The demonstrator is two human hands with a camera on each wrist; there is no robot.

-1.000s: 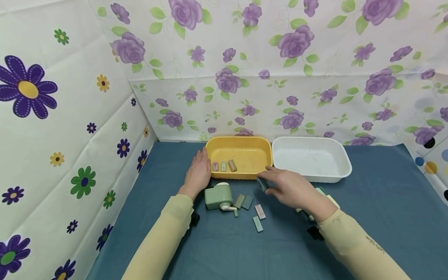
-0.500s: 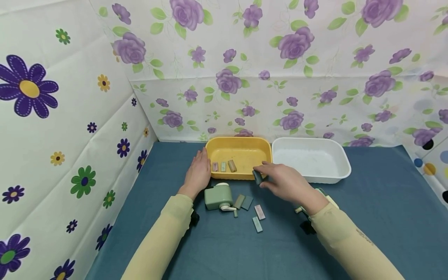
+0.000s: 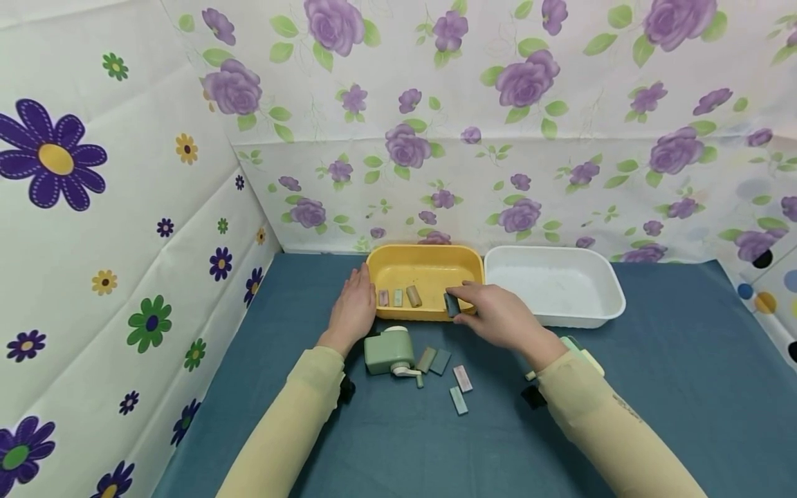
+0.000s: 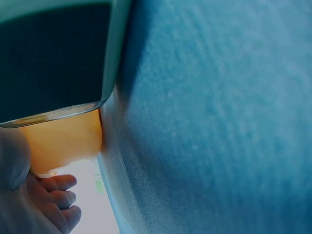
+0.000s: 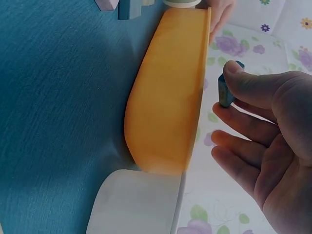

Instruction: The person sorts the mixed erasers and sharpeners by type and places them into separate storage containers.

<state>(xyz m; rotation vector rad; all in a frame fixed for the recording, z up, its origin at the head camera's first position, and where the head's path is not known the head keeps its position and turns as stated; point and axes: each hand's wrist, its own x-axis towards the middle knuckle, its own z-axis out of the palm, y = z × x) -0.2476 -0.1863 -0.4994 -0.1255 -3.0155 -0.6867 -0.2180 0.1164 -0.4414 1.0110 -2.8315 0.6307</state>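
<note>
Thumb [image 5: 251,87] and finger of the right hand [image 3: 498,316] pinch a small dark blue block [image 5: 224,92], its other fingers bent and off the piece. The block is held up over the front rim of the yellow tray [image 3: 423,315], toward the right end, apart from the plastic.

With its crisp edges and flat faces, it looks stiff, likely wood or hard plastic, and should be light enough for two fingertips. I would expect little risk of crushing or breaking; the likelier trouble is the smooth sides twisting, since the contact patch is small. The best hold is across two opposite faces near the middle, leaving one end free to touch down first.

The left hand [image 3: 353,308] grips nothing: its extended fingers lie against the tray's left wall. Within that tray sit a pink block [image 3: 383,298], a pale green block [image 3: 398,298] and a tan piece [image 3: 414,296]. Nearer the person, on the cloth-covered desk [image 3: 398,449], an olive block [image 3: 426,360] meets a flat blue block [image 3: 440,362] beside a green crank toy [image 3: 387,351]. A white tray [image 3: 600,317] adjoins on the right.
</note>
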